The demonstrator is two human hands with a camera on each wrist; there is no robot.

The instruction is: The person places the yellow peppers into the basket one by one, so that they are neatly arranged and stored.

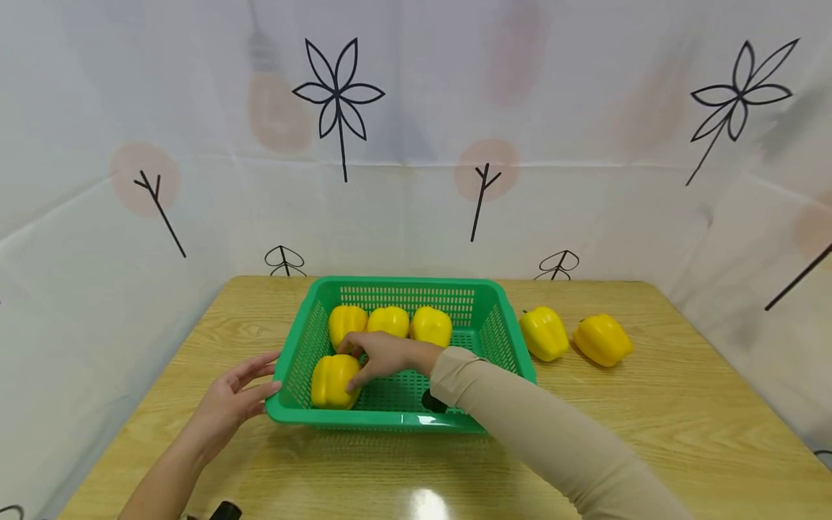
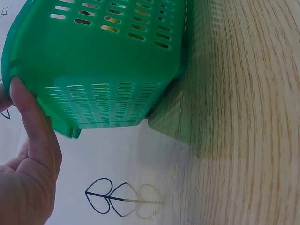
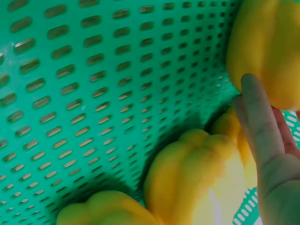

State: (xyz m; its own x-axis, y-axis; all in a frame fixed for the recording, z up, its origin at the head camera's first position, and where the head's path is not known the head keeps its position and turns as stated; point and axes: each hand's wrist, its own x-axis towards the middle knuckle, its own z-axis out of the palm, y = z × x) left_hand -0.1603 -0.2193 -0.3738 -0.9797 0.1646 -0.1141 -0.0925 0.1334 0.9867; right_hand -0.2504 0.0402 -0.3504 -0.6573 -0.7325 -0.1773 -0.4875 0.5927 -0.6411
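A green plastic basket (image 1: 416,419) with slotted walls stands on the table. Inside its front left corner lies a yellow bell pepper (image 1: 330,383), which my right hand (image 1: 390,355) holds with thumb and fingers spread across its right side. In the right wrist view, my fingers (image 3: 262,126) lie along the edge of that bell pepper (image 3: 267,47). Three more yellow bell peppers (image 1: 431,326) line the basket's back wall. My left hand (image 1: 230,397) touches the basket's left rim from outside, its fingers fairly straight; the left wrist view shows the fingertips at the rim (image 2: 9,51).
To the right of the basket, two yellow bell peppers (image 1: 603,339) lie side by side on the wooden table (image 1: 656,426). A white patterned cloth (image 1: 416,217) hangs behind and along the sides. A small black object (image 1: 226,510) shows at the bottom edge, near my left forearm.
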